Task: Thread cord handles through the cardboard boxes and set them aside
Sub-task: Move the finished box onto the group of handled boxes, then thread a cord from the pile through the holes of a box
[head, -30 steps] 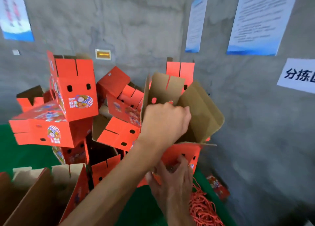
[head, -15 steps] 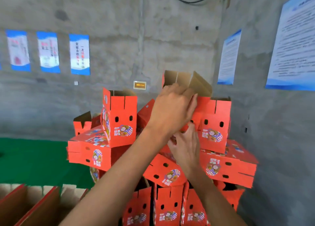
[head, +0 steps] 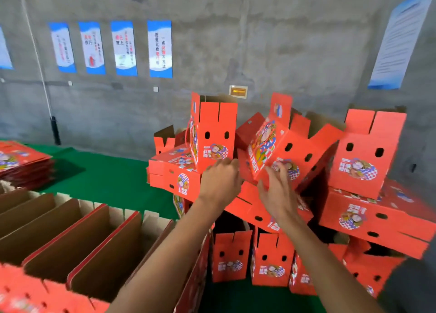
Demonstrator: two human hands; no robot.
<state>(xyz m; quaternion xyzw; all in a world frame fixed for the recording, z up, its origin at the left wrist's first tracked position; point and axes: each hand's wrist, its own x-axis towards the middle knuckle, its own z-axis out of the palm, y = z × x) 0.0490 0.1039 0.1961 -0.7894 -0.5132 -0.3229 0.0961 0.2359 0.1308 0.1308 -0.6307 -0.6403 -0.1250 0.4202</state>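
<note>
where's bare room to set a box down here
Bare green floor lies between the flat stack, the open cartons and the pile. The pile itself is crowded, with tilted boxes leaning on each other.

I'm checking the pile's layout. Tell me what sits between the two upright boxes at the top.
In the head view, a tilted box lies between the left upright box and the right upright box.

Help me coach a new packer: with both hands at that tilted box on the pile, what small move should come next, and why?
Probably draw both hands back. The tilted box already leans on the pile of red boxes; the right hand only touches its lower edge with straight fingers, and the left hand holds nothing. Open boxes wait at lower left.
</note>
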